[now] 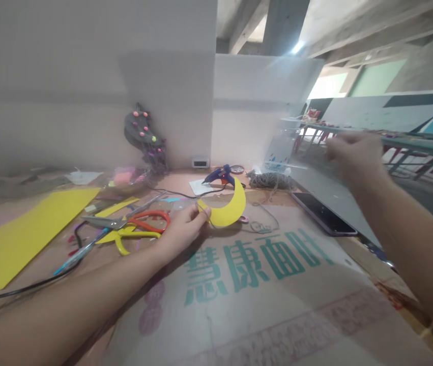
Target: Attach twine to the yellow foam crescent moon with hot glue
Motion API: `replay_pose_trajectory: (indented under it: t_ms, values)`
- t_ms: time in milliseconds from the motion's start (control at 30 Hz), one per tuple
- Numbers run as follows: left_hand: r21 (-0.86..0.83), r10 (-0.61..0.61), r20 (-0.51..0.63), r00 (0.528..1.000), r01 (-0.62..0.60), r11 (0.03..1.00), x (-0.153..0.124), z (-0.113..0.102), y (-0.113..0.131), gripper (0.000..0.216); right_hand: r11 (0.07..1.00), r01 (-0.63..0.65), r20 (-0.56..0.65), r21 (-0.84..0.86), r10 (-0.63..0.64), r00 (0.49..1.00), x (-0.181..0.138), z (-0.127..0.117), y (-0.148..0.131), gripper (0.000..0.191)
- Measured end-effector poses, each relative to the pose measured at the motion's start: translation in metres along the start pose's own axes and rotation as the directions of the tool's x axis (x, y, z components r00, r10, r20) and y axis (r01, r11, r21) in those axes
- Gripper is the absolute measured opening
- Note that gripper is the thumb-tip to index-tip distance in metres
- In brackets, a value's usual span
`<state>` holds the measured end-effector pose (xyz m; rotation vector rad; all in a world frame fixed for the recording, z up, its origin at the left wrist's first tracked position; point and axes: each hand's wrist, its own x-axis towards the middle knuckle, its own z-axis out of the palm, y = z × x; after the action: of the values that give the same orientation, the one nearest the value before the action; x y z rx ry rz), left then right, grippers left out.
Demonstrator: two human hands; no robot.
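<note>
My left hand (185, 223) pinches one tip of a yellow crescent moon cutout (231, 208) between thumb and fingers, above a printed sheet. A thin strand of grey yarn (271, 216) runs near the moon and lies in a loose loop on the sheet. Raised at the right, my right hand (355, 152) is blurred, its fingers curled closed; whatever may be in them does not show. Left of my left hand lie orange-handled scissors (147, 221). A blue glue gun (220, 174) stands just behind the moon.
Yellow foam sheet (29, 234) covers the left side. A grey yarn skein (269, 180) sits at the back, with a phone (325, 213) at the right edge. A dark crescent with coloured pompoms (142, 132) leans on the wall. The printed sheet (277, 315) spreads in front.
</note>
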<state>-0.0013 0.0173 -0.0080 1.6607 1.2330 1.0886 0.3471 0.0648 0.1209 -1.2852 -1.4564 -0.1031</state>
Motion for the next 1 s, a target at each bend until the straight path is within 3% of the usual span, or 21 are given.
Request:
replay_pose_trajectory:
  t_ms: [33,67,100,167,267,367,500,600,700,767,900,1000]
  values:
    - [0.006,0.000,-0.003,1.000,0.000,1.000,0.000,0.000,0.000,0.038,0.997,-0.010,-0.071,0.073,0.015,0.997,0.006,-0.008,-0.002,0.024]
    - [0.007,0.001,-0.006,1.000,-0.001,1.000,0.001,0.000,0.000,0.037,0.953,-0.031,-0.203,0.303,0.096,0.975,0.011,-0.016,-0.003,0.032]
    - [0.002,0.005,-0.005,1.000,-0.005,1.000,0.001,0.000,0.000,0.037,0.886,-0.026,-0.249,0.464,0.158,0.955,0.016,-0.021,-0.004,0.035]
    - [-0.022,0.021,-0.001,1.000,-0.021,1.000,0.001,0.001,0.001,0.035,0.780,-0.039,-0.219,0.624,0.223,0.950,0.021,-0.027,-0.005,0.037]
    - [-0.037,0.025,0.009,1.000,-0.025,0.999,0.001,0.001,0.000,0.034,0.708,-0.163,-0.076,0.687,0.292,0.953,0.021,-0.023,-0.004,0.031]
    - [-0.004,0.013,0.006,1.000,-0.013,1.000,0.001,0.001,-0.002,0.037,0.716,-0.277,0.090,0.641,0.288,0.953,0.013,-0.006,-0.006,0.025]
    - [0.074,0.014,-0.016,1.000,-0.013,0.997,0.002,0.000,-0.007,0.041,0.870,-0.330,0.333,0.368,0.208,0.920,-0.010,0.024,-0.011,0.007]
    - [0.016,-0.009,0.005,1.000,0.009,1.000,0.002,0.000,-0.008,0.038,0.987,-0.146,0.569,0.064,0.084,0.818,-0.031,0.046,-0.011,0.030]
    - [-0.065,-0.013,0.028,1.000,0.015,0.998,0.002,0.001,-0.008,0.034,0.989,0.133,0.710,-0.058,-0.053,0.702,-0.049,0.067,-0.008,0.034]
    - [-0.070,-0.006,0.032,0.999,0.008,0.997,0.002,0.001,-0.007,0.032,0.974,0.206,0.736,-0.097,-0.069,0.674,-0.056,0.082,-0.005,0.037]
    - [-0.049,0.003,0.022,1.000,-0.002,0.999,0.001,0.001,-0.003,0.031,0.976,0.180,0.718,-0.119,-0.041,0.695,-0.057,0.108,-0.002,0.039]
    - [-0.047,-0.004,0.032,0.999,0.006,0.999,0.001,0.001,-0.003,0.031,0.997,0.072,0.606,-0.004,-0.055,0.793,-0.051,0.114,-0.008,0.039]
